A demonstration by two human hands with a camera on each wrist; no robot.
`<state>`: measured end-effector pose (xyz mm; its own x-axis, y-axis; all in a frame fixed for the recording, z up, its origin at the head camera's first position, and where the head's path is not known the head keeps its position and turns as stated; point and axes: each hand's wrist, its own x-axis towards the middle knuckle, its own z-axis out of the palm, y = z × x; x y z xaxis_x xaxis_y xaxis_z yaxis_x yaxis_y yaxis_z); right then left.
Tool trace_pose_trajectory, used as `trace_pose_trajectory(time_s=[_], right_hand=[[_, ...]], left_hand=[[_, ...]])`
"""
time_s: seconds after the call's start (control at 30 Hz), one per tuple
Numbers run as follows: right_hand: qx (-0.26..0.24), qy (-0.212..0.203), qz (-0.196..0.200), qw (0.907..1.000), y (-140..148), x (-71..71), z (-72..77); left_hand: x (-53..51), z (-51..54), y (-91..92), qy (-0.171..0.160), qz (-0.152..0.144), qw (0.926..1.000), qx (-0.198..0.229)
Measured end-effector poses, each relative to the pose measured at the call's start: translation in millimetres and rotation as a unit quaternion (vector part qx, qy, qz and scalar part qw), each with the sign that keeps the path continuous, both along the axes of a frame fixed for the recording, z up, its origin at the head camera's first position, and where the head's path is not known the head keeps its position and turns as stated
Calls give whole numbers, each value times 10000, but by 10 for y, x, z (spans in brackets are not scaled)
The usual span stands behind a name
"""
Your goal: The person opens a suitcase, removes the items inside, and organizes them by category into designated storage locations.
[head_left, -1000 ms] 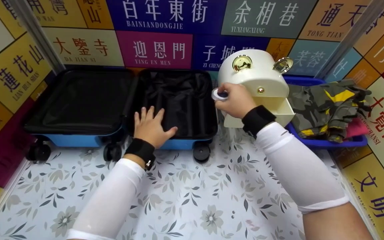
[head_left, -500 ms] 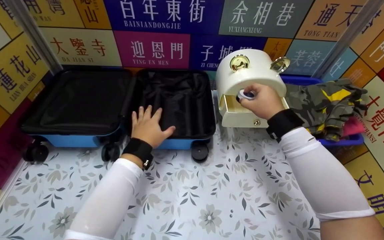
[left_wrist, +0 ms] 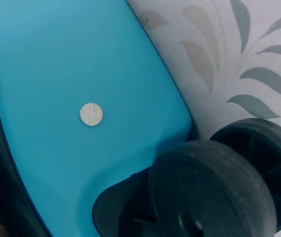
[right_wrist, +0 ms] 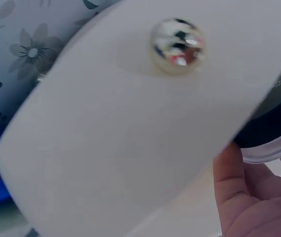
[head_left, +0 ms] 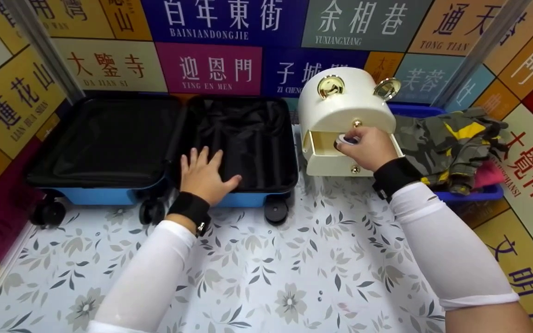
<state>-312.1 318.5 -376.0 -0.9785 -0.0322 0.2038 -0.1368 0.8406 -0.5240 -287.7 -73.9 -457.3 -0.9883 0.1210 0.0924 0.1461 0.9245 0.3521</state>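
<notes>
My left hand (head_left: pixel 205 178) rests with spread fingers on the near edge of the right half of an open black-lined blue suitcase (head_left: pixel 259 157). My right hand (head_left: pixel 374 149) pinches a small round cosmetic case (head_left: pixel 346 139) with a dark body and a pale rim. It holds the case over the pulled-out lower drawer (head_left: pixel 329 165) of a white cabinet (head_left: pixel 340 108) with gold ears. The right wrist view shows thumb and fingers on the rim of the case (right_wrist: pixel 273 121), beside the white drawer front (right_wrist: pixel 125 113). The left wrist view shows mostly the suitcase's blue shell (left_wrist: pixel 56 89).
The suitcase's other half (head_left: pixel 104 143) lies at the left, and black wheels (head_left: pixel 275 212) stick out at the front. Right of the cabinet, a blue basket (head_left: pixel 484 194) holds camouflage clothing (head_left: pixel 447 143). Sign-patterned walls (head_left: pixel 220 69) stand behind; a floral-patterned surface (head_left: pixel 248 277) lies in front.
My right hand has carried the round case rightward from beside the cabinet to over the drawer, then lowered it slightly. My left hand stays on the suitcase edge.
</notes>
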Motion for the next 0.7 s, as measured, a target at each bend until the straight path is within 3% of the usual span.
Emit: trace_pose_trajectory(time_s=[0.2, 0.7], right_hand=[[64, -113, -245, 9996, 54, -29, -77], [517, -604, -303, 9964, 42, -192, -156]], left_hand=[[-8, -13, 3, -21, -12, 10000, -23], [-4, -27, 13, -72, -32, 9999, -63]])
